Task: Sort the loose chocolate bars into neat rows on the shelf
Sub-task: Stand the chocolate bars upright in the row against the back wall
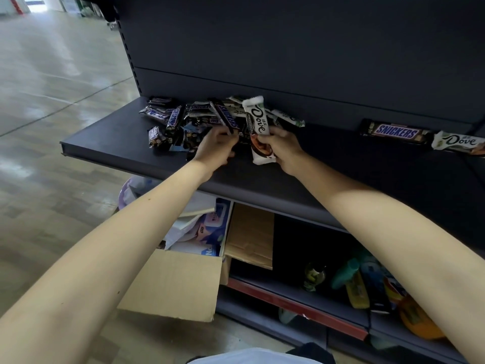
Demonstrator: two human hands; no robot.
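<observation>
Two bare hands reach among chocolate bars on a dark shop shelf (126, 151).
The right hand (282, 147) grips a white bar (258, 124), fingers curled round its middle. The left hand (215, 148) pinches the near end of a brown bar (226, 117) in the loose pile (168, 122) at far left. A pair of bars (396, 132) lies end to end at far right.

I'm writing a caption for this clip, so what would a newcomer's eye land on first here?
The white Dove bar, pinched in the right hand at mid-shelf, stands out against the dark shelf. Just left, the left hand grips a Snickers bar from the jumbled pile of bars. Far right, a second Snickers bar and a second Dove bar lie end to end along the shelf's back.
</observation>
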